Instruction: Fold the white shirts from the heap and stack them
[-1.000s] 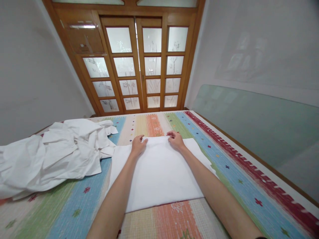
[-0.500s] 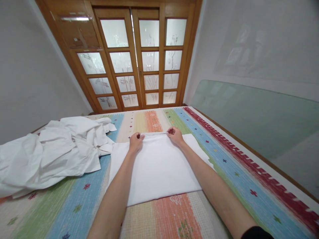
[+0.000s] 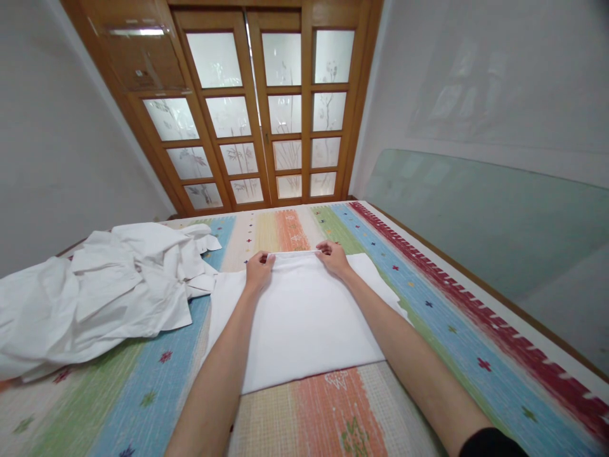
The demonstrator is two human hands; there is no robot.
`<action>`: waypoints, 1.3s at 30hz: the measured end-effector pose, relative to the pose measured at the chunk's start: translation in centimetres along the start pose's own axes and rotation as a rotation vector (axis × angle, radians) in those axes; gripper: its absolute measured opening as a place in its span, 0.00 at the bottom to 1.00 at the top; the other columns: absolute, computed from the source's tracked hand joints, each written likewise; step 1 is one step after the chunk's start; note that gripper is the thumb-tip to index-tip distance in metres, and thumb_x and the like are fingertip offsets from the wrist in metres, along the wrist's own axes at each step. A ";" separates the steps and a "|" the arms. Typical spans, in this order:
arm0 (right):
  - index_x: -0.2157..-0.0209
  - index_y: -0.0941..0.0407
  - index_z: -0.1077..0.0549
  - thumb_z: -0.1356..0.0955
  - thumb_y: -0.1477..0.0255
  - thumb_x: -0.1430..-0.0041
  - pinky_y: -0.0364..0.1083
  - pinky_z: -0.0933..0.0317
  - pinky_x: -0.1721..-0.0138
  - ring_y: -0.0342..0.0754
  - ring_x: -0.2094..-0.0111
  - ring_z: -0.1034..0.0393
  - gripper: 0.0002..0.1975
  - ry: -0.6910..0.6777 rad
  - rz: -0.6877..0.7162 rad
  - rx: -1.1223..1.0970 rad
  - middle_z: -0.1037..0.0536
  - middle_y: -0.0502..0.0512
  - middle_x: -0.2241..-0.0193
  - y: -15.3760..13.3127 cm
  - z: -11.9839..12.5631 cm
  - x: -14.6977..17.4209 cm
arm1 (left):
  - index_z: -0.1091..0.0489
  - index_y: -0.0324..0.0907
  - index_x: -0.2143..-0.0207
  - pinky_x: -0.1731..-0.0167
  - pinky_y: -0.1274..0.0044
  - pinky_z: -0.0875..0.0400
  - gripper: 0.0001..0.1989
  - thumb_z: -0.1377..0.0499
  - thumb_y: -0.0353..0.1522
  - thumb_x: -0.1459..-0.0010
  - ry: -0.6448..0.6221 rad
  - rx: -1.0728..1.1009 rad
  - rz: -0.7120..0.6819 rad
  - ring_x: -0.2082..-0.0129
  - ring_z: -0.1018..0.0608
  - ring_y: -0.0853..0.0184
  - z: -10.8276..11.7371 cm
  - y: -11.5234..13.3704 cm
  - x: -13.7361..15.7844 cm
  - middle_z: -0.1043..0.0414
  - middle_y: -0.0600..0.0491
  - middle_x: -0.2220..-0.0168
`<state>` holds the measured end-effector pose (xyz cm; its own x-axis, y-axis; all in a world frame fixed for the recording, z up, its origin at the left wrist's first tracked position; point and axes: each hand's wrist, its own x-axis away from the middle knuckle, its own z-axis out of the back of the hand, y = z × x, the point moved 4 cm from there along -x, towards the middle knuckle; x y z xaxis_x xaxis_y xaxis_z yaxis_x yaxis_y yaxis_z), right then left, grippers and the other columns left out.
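Note:
A white garment, probably a shirt [image 3: 309, 317], lies folded in a flat, roughly rectangular shape before me. My left hand [image 3: 259, 270] pinches its far edge on the left, thumb against fingers. On the right, my right hand [image 3: 333, 257] pinches the same edge between thumb and fingertips. Between the two hands the edge runs nearly straight, with slight creases just below it. My forearms cross over the left and right parts of the cloth and hide some of it.
A crumpled heap of white cloth [image 3: 128, 279] lies at the left, touching or nearly touching the garment. Underneath is a striped, patterned bed cover [image 3: 342, 412]. A pale green glass-like panel [image 3: 476, 222] leans along the right wall. Wooden glazed doors [image 3: 266, 146] stand behind.
Both hands keep their pinch on the far edge and have hardly moved. The whole view has shifted very slightly.

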<state>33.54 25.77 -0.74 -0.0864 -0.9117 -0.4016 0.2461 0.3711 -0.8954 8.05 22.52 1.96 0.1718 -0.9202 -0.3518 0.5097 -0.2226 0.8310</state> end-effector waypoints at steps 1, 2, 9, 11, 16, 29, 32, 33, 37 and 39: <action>0.72 0.56 0.28 0.31 0.70 0.58 0.46 0.35 0.67 0.45 0.74 0.32 0.08 0.006 0.006 0.005 0.25 0.51 0.75 0.0 0.0 0.0 | 0.28 0.39 0.73 0.67 0.78 0.34 0.07 0.42 0.33 0.49 0.008 -0.004 0.007 0.73 0.27 0.69 0.0 0.0 0.0 0.26 0.55 0.74; 0.72 0.56 0.28 0.31 0.71 0.59 0.46 0.35 0.67 0.45 0.74 0.32 0.08 0.013 0.013 0.012 0.25 0.51 0.75 0.0 0.0 0.0 | 0.29 0.39 0.74 0.67 0.78 0.34 0.06 0.42 0.33 0.49 0.016 -0.008 0.013 0.73 0.27 0.69 0.0 0.0 0.0 0.26 0.55 0.75; 0.75 0.55 0.29 0.32 0.73 0.58 0.46 0.35 0.67 0.45 0.73 0.32 0.04 0.057 0.066 0.068 0.25 0.50 0.76 -0.2 0.0 0.0 | 0.29 0.40 0.75 0.68 0.79 0.34 0.07 0.42 0.33 0.48 0.066 0.003 0.027 0.73 0.27 0.69 -0.1 0.1 0.2 0.27 0.56 0.76; 0.76 0.55 0.30 0.31 0.73 0.58 0.46 0.35 0.67 0.46 0.73 0.32 0.04 0.062 0.069 0.068 0.25 0.50 0.76 -0.3 0.1 0.0 | 0.29 0.40 0.75 0.67 0.79 0.34 0.07 0.42 0.33 0.48 0.068 0.011 0.026 0.73 0.27 0.69 -0.1 0.0 0.2 0.27 0.56 0.75; 0.75 0.55 0.30 0.33 0.74 0.57 0.47 0.34 0.65 0.46 0.72 0.31 0.03 0.059 0.074 0.062 0.24 0.51 0.76 -0.3 0.2 0.0 | 0.28 0.40 0.74 0.67 0.78 0.34 0.08 0.43 0.33 0.46 0.072 -0.007 0.040 0.72 0.27 0.69 -0.1 -0.1 0.1 0.26 0.55 0.75; 0.68 0.56 0.27 0.37 0.74 0.50 0.46 0.36 0.62 0.47 0.69 0.29 0.08 0.092 0.014 0.209 0.23 0.52 0.72 -0.3 0.6 -0.1 | 0.27 0.39 0.67 0.61 0.75 0.34 0.10 0.48 0.32 0.41 0.023 -0.274 0.013 0.66 0.23 0.64 0.3 0.0 0.1 0.23 0.48 0.67; 0.66 0.55 0.26 0.39 0.76 0.48 0.46 0.38 0.62 0.48 0.70 0.30 0.11 0.054 0.023 0.416 0.23 0.51 0.74 -0.8 1.2 0.3 | 0.27 0.39 0.68 0.61 0.73 0.34 0.14 0.50 0.35 0.38 -0.067 -0.493 -0.049 0.63 0.24 0.61 0.8 0.1 0.1 0.23 0.44 0.65; 0.65 0.56 0.26 0.39 0.77 0.48 0.46 0.38 0.62 0.48 0.70 0.30 0.12 0.036 0.024 0.495 0.23 0.52 0.74 -1.0 1.5 0.4 | 0.28 0.39 0.68 0.61 0.73 0.34 0.15 0.51 0.37 0.37 -0.098 -0.566 -0.068 0.63 0.24 0.59 1.1 0.1 0.1 0.24 0.43 0.64; 0.61 0.57 0.25 0.38 0.78 0.45 0.45 0.41 0.61 0.50 0.65 0.29 0.13 -0.032 0.034 0.776 0.21 0.56 0.68 -1.6 2.9 1.0 | 0.27 0.38 0.67 0.62 0.72 0.33 0.19 0.54 0.38 0.35 -0.164 -0.778 -0.096 0.59 0.23 0.56 2.6 -0.1 -0.1 0.24 0.40 0.62; 0.61 0.57 0.25 0.38 0.75 0.41 0.45 0.42 0.59 0.51 0.62 0.29 0.11 -0.071 0.053 0.862 0.21 0.59 0.65 -1.9 3.4 1.1 | 0.26 0.38 0.66 0.63 0.72 0.33 0.20 0.55 0.38 0.35 -0.178 -0.849 -0.099 0.59 0.23 0.56 3.2 -0.2 -0.3 0.24 0.40 0.61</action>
<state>36.29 23.44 1.14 -0.0006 -0.9164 -0.4003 0.8967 0.1768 -0.4059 5.19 21.80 3.27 -0.0045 -0.9616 -0.2743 0.9833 -0.0542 0.1737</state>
